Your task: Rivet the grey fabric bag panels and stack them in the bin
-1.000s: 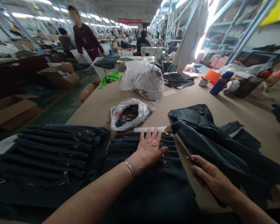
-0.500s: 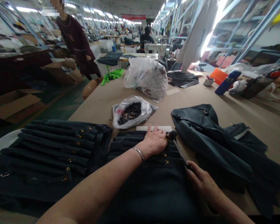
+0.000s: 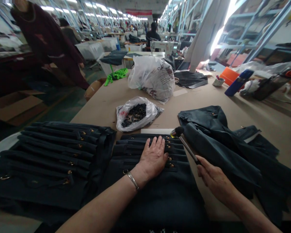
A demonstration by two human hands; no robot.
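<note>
Our left hand [image 3: 153, 159] lies flat, fingers extended, on the dark layered pieces [image 3: 176, 181], gripping nothing. Our right hand [image 3: 213, 176] curls around a hammer [image 3: 187, 145] handle.

Our left hand [image 3: 153, 158] rests flat on a stack of dark cloth [image 3: 165, 197], and our right hand [image 3: 212, 174] holds a hammer [image 3: 188, 145], its head [image 3: 177, 131] near the stack's far right corner. Beyond, on the table [image 3: 99, 106], we see an open plastic bag [image 3: 150, 113] with small black pieces [image 3: 135, 114] inside; a second stack [image 3: 55, 158] lies at left.
</note>
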